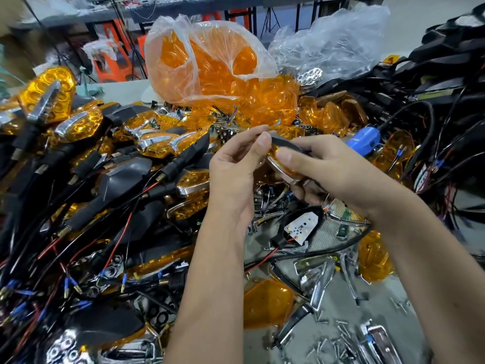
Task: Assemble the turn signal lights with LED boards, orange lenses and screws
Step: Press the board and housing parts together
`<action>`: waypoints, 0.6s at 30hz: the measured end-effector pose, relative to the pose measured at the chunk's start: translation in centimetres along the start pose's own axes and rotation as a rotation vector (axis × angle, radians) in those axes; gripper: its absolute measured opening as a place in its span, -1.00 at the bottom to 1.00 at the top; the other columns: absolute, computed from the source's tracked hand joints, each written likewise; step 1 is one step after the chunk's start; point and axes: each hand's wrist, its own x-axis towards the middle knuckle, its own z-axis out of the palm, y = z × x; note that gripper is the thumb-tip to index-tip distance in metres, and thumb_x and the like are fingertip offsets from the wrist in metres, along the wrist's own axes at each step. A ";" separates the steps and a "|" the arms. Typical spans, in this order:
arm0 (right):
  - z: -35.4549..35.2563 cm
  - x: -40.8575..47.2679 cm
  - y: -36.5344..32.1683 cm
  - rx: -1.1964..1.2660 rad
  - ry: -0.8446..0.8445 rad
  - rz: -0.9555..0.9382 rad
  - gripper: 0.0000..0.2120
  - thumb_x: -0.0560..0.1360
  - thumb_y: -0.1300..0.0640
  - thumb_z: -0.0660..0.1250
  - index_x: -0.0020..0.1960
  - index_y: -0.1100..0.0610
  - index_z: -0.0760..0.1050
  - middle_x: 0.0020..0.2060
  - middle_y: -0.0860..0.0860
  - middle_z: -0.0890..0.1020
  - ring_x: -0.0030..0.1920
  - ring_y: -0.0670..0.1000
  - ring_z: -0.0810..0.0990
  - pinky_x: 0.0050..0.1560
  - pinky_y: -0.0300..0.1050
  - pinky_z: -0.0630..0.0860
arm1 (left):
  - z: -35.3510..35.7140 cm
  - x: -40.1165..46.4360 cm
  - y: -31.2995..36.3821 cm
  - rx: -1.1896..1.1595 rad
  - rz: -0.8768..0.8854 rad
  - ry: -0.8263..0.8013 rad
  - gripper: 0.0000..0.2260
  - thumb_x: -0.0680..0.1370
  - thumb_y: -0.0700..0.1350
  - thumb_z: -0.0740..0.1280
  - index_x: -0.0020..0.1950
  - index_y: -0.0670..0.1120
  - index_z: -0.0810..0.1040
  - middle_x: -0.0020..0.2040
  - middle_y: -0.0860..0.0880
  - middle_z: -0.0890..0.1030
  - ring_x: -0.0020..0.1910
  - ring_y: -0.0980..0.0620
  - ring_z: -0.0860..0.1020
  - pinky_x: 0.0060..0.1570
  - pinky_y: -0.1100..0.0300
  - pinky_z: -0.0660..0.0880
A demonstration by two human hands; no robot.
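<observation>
Both hands meet above the cluttered worktop, in front of the clear plastic bag of orange lenses. The left hand and right hand together hold one turn signal light, its orange lens and chrome edge showing between them. The left hand's fingers are curled, pinching its upper end; the right hand's fingers wrap over its front. Nearer than the bag, below the hands, an LED board lies in a black housing with red and black wires. Loose screws lie nearer still.
</observation>
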 end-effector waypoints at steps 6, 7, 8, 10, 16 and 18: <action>0.0 0.3 0.6 -0.426 0.174 -0.225 -0.74 0.54 -0.04 0.50 0.00 0.17 0.63 -0.30 0.20 0.57 -0.30 0.20 0.53 -0.24 0.16 0.54 | -0.3 0.2 -0.1 -0.058 -0.005 -0.060 -0.78 0.51 -0.27 0.41 0.14 -0.21 0.66 0.01 -0.06 0.75 0.02 -0.04 0.67 0.01 0.10 0.65; -0.1 0.3 0.8 -0.442 0.186 -0.252 -0.74 0.54 -0.02 0.51 -0.01 0.18 0.63 -0.30 0.18 0.57 -0.27 0.20 0.53 -0.23 0.15 0.52 | -0.4 0.3 -0.1 -0.053 0.000 -0.064 -0.81 0.53 -0.30 0.40 0.13 -0.21 0.67 0.00 -0.06 0.75 0.00 -0.03 0.68 -0.02 0.12 0.65; -0.1 0.2 0.8 -0.447 0.194 -0.277 -0.75 0.54 -0.01 0.51 -0.02 0.19 0.63 -0.30 0.17 0.57 -0.27 0.19 0.52 -0.24 0.13 0.49 | -0.4 0.3 -0.1 -0.050 0.006 -0.067 -0.83 0.54 -0.32 0.39 0.11 -0.21 0.67 -0.01 -0.07 0.75 -0.02 -0.02 0.68 -0.06 0.14 0.65; -0.2 0.2 1.0 -0.458 0.193 -0.309 -0.77 0.54 0.00 0.51 -0.03 0.17 0.62 -0.31 0.12 0.57 -0.29 0.13 0.51 -0.26 0.09 0.45 | -0.4 0.4 -0.1 -0.052 0.008 -0.068 -0.84 0.55 -0.36 0.38 0.07 -0.20 0.68 -0.03 -0.07 0.76 -0.07 0.00 0.70 -0.12 0.18 0.63; 0.4 0.7 1.4 -0.598 0.262 -0.240 -0.65 0.46 -0.12 0.53 0.11 0.07 0.65 -0.25 -0.08 0.63 -0.26 -0.10 0.53 -0.24 -0.31 0.42 | -0.3 0.5 -0.4 -0.036 -0.092 0.073 -0.83 0.57 -0.39 0.37 0.02 -0.19 0.71 -0.06 -0.11 0.76 -0.14 -0.02 0.69 -0.15 0.16 0.62; 0.5 0.7 1.5 -0.702 0.308 -0.289 -0.55 0.43 -0.11 0.58 0.23 0.08 0.64 -0.08 -0.09 0.64 -0.11 -0.12 0.56 -0.08 -0.44 0.40 | -0.2 0.5 -0.6 -0.038 -0.123 0.134 -0.86 0.57 -0.37 0.40 0.04 -0.20 0.72 -0.04 -0.13 0.76 -0.13 -0.01 0.69 -0.14 0.15 0.62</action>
